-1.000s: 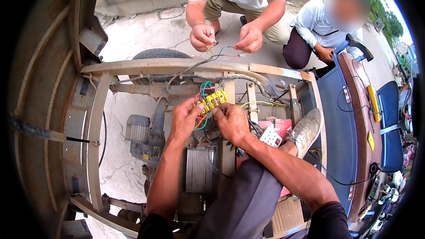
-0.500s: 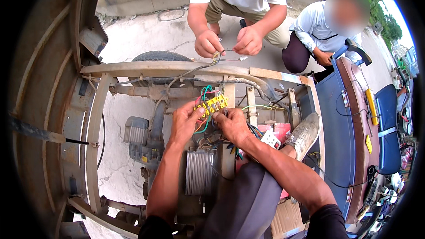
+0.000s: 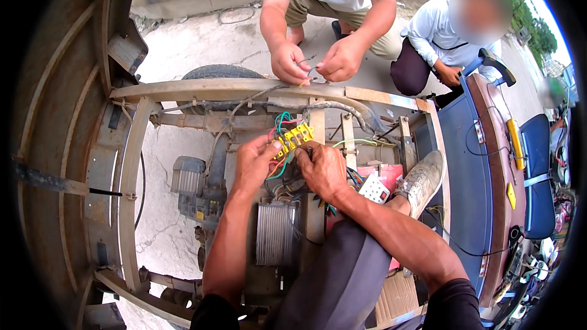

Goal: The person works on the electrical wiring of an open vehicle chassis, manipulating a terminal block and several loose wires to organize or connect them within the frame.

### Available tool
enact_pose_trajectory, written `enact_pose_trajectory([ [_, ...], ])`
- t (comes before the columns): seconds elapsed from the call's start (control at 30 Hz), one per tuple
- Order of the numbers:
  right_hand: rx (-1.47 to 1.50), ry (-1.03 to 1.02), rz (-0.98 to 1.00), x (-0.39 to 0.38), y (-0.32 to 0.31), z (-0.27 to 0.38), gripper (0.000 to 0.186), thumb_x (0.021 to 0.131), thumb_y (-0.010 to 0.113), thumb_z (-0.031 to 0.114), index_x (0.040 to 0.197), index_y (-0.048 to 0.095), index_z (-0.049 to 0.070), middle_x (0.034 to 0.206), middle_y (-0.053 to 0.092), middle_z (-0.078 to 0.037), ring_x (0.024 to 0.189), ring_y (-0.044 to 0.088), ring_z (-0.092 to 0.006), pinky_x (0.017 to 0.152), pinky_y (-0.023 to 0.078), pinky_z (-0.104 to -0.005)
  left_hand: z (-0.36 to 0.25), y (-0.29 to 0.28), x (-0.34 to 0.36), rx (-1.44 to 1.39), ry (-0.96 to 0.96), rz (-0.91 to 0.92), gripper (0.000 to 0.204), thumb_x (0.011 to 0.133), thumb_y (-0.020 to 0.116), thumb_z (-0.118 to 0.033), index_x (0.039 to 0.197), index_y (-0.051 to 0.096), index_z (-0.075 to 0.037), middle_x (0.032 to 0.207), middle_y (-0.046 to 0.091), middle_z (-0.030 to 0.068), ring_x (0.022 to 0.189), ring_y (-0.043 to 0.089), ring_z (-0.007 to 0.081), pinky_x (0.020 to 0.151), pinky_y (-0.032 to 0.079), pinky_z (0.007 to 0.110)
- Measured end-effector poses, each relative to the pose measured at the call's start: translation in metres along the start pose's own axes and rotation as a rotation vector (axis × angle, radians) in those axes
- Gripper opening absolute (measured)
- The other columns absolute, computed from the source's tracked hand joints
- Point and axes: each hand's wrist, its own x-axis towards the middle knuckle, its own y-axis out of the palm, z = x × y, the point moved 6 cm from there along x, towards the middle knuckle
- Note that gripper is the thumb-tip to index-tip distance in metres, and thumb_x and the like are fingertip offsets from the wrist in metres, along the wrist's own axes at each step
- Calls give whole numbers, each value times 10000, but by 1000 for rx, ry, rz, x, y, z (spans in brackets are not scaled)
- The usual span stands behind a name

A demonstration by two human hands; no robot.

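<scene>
The yellow connector block [image 3: 292, 139] is pinched between the left hand [image 3: 257, 162] and the right hand [image 3: 321, 168], near the frame's far rail [image 3: 244, 90]. A coloured wire [image 3: 280, 121] could be tugged loose if the block is twisted.

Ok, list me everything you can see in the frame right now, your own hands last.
yellow plastic connector block: one, yellow, mid-frame, coloured wires fanning from it
ribbed metal controller box: one, grey, below the block
rusty steel vehicle frame: one, tan-brown, across the centre
black rubber tyre: one, behind the frame rail
grey electric motor: one, left of the hands
white socket strip: one, beside a grey shoe
other people: two, crouched beyond the frame
left hand: on the block's wires
right hand: gripping beside the block
</scene>
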Motion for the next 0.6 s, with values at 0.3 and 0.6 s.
enact_pose_trajectory([
  [0.3, 471, 79, 123, 6, 15, -20, 272, 928, 663, 242, 869, 685, -22, 635, 622, -117, 576, 552, -180, 597, 471, -374, -7, 4, -2, 75, 149, -99, 309, 964, 636, -52, 1260, 555, -19, 992, 711, 63, 821, 635, 96, 742, 522, 237],
  [0.6, 475, 44, 167, 4, 18, -7, 268, 933, 662, 227, 833, 673, -21, 630, 600, -106, 575, 505, -141, 583, 464, -346, -22, 0, -11, 398, 400, -22, 225, 976, 545, -4, 1173, 649, -34, 1099, 610, 22, 962, 597, 107, 821, 493, 249],
])
